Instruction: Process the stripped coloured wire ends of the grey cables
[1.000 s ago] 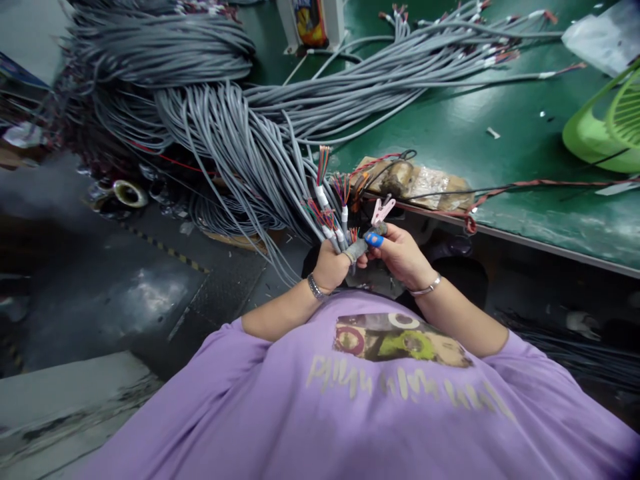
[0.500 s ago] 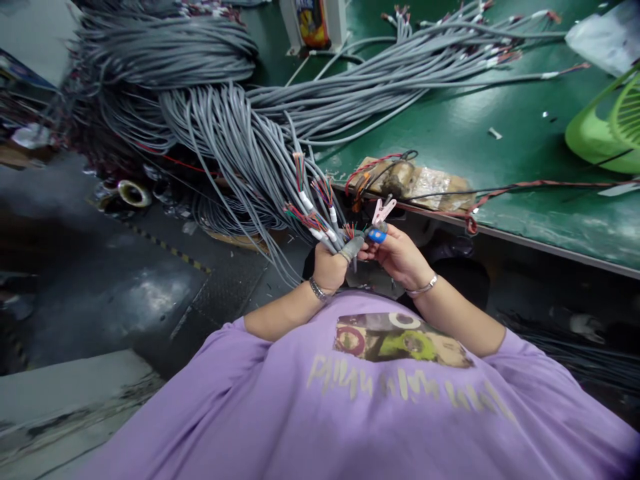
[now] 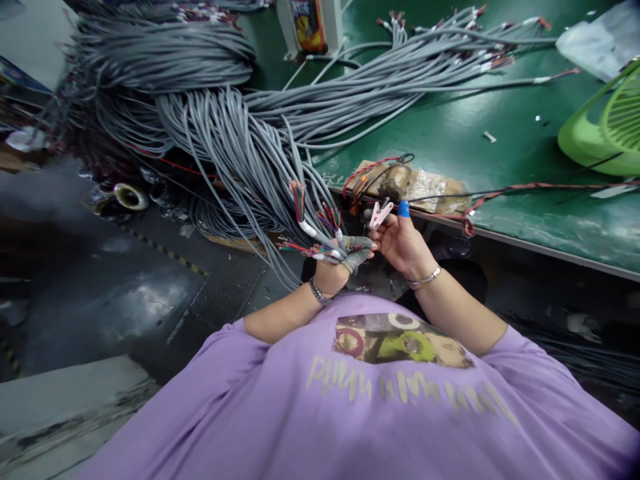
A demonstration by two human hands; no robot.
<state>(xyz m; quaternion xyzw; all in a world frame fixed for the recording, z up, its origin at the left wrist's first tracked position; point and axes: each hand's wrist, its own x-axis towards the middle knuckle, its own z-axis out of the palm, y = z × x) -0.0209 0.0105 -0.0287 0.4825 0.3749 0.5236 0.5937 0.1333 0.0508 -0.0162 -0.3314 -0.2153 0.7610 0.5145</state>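
My left hand [image 3: 336,268], with grey covers on thumb and finger, is closed around the ends of several grey cables [image 3: 327,247]. Their stripped ends fan out in thin coloured wires [image 3: 296,193], with white bands where the jackets stop. Close beside it, fingertips near the left hand's, my right hand [image 3: 403,245] has its blue-wrapped thumb raised away from the other fingers. I see nothing held in it. A pink clip [image 3: 381,215] sits just above those fingers, by the table edge; what it is fastened to is hidden.
A thick heap of grey cables [image 3: 170,57] hangs over the left of the green table [image 3: 530,160], with more cable lengths across the back. A taped cardboard piece [image 3: 425,187] with wires lies at the near edge. On the right stands a green basket-like object [image 3: 590,140].
My right thumb has lifted away from the fingertips, and the hand has opened and shifted slightly right. The wire ends in my left hand have swung a little left. The view has shifted slightly.
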